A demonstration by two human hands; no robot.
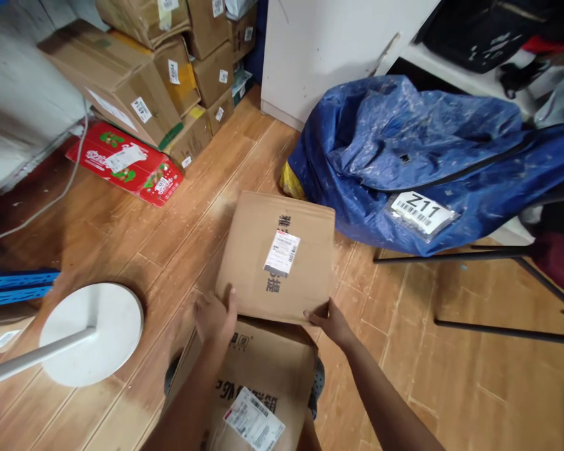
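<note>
Both hands, left hand (215, 318) and right hand (328, 322), are gripping the near corners of a cardboard box (277, 254), steadying it level. It is hovering above another box (254, 388) near the floor (169, 250).

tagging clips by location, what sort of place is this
Probably a parcel sorting or storage room. Labelled cardboard cartons are stacked along the wall, a big blue sack carries a barcode tag reading Z11, and both hands hold a labelled cardboard box over the wooden floor.
</note>
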